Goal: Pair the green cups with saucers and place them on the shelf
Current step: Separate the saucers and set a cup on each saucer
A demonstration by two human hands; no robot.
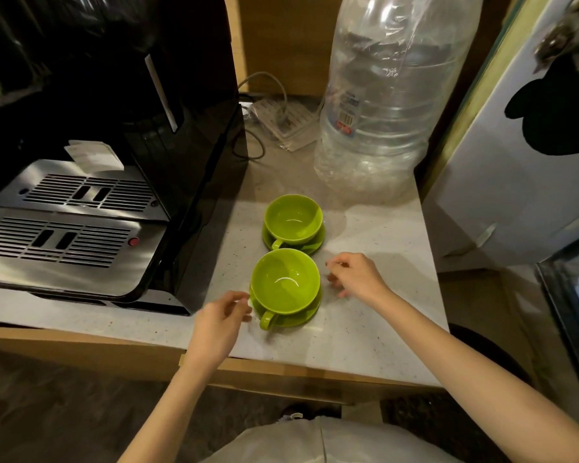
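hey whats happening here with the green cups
A person is setting out two green cups on a speckled countertop, beside a black coffee machine and a big clear water bottle. Each cup already sits on a matching saucer: the far cup on the far saucer, the near cup on the near saucer. The left hand and right hand are either side of the near pair, fingers loosely curled, holding nothing.

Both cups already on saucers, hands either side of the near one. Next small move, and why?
Probably close both hands onto the near saucer's rim and lift the set. The near cup already sits on it, left hand and right hand flank it with loose fingers, gripping nothing. The far cup is paired too.
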